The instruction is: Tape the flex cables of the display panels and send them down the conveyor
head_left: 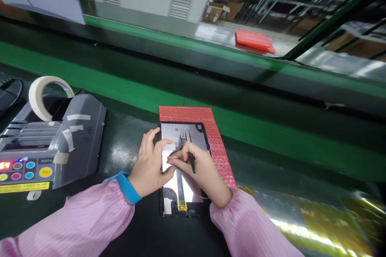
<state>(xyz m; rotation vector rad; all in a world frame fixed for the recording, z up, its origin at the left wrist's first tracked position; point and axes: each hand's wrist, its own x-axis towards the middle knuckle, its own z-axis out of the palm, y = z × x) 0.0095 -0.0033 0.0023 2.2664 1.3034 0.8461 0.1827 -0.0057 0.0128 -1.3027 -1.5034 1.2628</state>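
Note:
A tablet-sized display panel (183,132) with a black frame and silver back lies face down on a red bubble-foam anti-static bag (218,148). My left hand (149,164) rests on the panel, its thumb and fingers pinching a white film strip (166,161). My right hand (199,172) grips a slim black tool (191,163), its fingers touching the film. A dark ribbon (180,186) with a gold-taped end (182,207) runs down the panel. My hands hide the panel's middle.
To the left stands a grey electronic tape dispenser (78,136) with a masking tape roll (42,97) behind it. A blue wrist strap (129,187) circles my left wrist. Green-edged bench rails lie ahead, and shiny foil (316,225) lies at the lower right.

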